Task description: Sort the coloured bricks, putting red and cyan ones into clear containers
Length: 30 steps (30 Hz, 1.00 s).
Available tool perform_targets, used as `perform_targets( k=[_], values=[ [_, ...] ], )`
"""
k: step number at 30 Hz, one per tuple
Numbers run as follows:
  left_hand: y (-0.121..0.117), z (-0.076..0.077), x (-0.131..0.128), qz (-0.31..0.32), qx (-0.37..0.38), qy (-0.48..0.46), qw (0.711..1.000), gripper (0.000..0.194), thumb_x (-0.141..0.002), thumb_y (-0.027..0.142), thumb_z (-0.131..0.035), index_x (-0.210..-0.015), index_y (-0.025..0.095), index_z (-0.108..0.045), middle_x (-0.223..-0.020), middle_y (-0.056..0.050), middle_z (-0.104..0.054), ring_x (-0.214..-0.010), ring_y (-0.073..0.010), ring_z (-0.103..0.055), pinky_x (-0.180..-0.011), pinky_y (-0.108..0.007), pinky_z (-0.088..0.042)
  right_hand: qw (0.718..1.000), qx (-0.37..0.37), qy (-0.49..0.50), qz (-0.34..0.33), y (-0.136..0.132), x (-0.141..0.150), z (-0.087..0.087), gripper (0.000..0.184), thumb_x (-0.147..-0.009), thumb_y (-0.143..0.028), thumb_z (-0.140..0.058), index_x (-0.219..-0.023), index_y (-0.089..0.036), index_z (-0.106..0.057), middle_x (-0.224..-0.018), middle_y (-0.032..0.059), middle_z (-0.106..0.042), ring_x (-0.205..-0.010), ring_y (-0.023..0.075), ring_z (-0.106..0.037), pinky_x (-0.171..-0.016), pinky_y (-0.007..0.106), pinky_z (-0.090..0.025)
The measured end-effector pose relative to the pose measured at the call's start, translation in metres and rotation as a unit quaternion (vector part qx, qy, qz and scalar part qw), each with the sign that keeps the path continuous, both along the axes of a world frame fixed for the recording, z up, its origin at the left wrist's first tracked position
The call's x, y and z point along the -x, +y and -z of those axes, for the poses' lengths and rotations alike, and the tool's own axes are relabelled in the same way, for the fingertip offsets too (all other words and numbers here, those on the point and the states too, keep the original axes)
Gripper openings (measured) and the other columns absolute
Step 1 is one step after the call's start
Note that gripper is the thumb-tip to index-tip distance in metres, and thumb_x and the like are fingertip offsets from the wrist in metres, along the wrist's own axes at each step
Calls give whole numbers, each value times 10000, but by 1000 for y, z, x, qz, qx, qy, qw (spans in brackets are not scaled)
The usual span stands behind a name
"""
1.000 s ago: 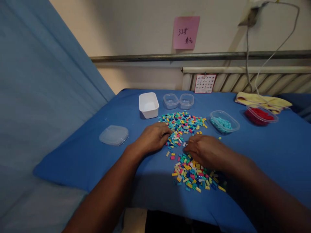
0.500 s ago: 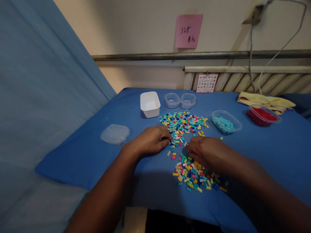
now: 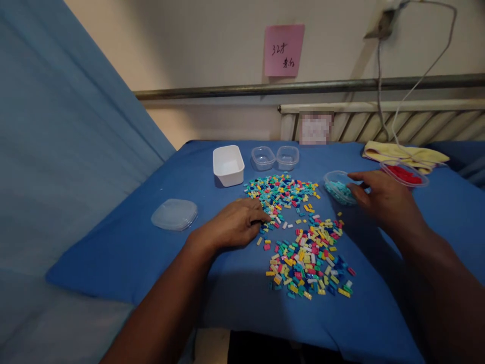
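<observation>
My left hand (image 3: pixel 239 222) rests at the lower left edge of the far pile of small building bricks (image 3: pixel 284 189), its fingers curled down among them. Whatever its fingertips pinch is hidden. Over the right rim of a clear tub (image 3: pixel 329 178) is my right hand (image 3: pixel 384 199), with thumb and forefinger apart and no brick visible between them. Turquoise bricks (image 3: pixel 339 192) partly fill that tub. A second pile of mixed-colour bricks (image 3: pixel 308 258) spreads nearer to me, between my forearms.
A white tub (image 3: pixel 229 179) and two clear tubs (image 3: pixel 263 164) stand at the back. Stacked clear lids (image 3: pixel 174 215) lie at left. Behind my right hand are a tub of red bricks (image 3: pixel 404 175) and a yellow cloth (image 3: pixel 428 150). A blue curtain (image 3: pixel 56 126) hangs at left.
My right hand has gone from the near brick pile, up and right, to the turquoise tub, and its fingers have parted. My left hand stays by the far pile. The view has shifted slightly.
</observation>
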<state>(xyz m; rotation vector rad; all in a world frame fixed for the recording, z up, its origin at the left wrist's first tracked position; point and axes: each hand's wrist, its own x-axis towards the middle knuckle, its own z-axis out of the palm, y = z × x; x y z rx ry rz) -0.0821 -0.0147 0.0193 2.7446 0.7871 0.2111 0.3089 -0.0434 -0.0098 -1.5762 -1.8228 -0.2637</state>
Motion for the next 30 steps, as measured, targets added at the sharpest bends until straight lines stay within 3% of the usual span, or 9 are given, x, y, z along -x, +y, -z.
perform_targets(
  k=[3,6,9,12,19,30],
  values=[
    [-1,-3,-2,-7,-14,18,1000,323,-949,103,-590,-1142,254,-801,-1074,-51,-745,-1071,-232,-661,-991,-400,-464,999,-28,-2,-40,-1,17,5,272,-1036,-336,-614,-1205,-186,-766,-1127,163,-793,-1036,353,-736,-940,534,-581],
    [-3,-5,-4,-9,-13,27,1000,303,-931,98,-596,-1113,242,-791,-1084,-54,-746,-1086,-239,-655,-1009,-425,-442,986,-26,10,-164,-10,56,5,221,-1062,-288,-598,-1189,-195,-753,-1136,142,-799,-1058,318,-738,-958,498,-589],
    [-5,-4,-4,-19,-15,26,999,302,-910,102,-614,-1120,243,-780,-1088,-53,-736,-1098,-246,-647,-1033,-438,-431,940,46,-8,-339,-19,100,7,232,-1076,-239,-578,-1254,-219,-725,-1175,111,-795,-1085,276,-729,-966,458,-596],
    [-6,-4,-4,-16,-16,26,999,304,-912,120,-627,-1144,250,-776,-1080,-54,-732,-1105,-249,-642,-1020,-426,-435,895,110,-38,-431,-23,128,10,269,-1082,-198,-540,-1286,-213,-715,-1241,117,-782,-1154,269,-716,-997,459,-591],
    [-7,-6,-5,-12,-9,34,999,265,-934,136,-610,-1093,251,-788,-1059,-61,-741,-1091,-251,-647,-984,-420,-433,874,160,-52,-456,-26,130,10,262,-1048,-138,-541,-1213,-185,-739,-1180,125,-782,-1116,263,-713,-994,456,-583],
    [-5,-4,-4,-64,-16,37,997,115,-921,207,-668,-1018,210,-730,-1054,-73,-718,-1038,-266,-634,-927,-413,-436,897,154,-6,-414,-17,151,17,198,-1059,-182,-591,-1220,-209,-704,-1145,109,-770,-1123,263,-678,-1022,459,-531]
  ],
)
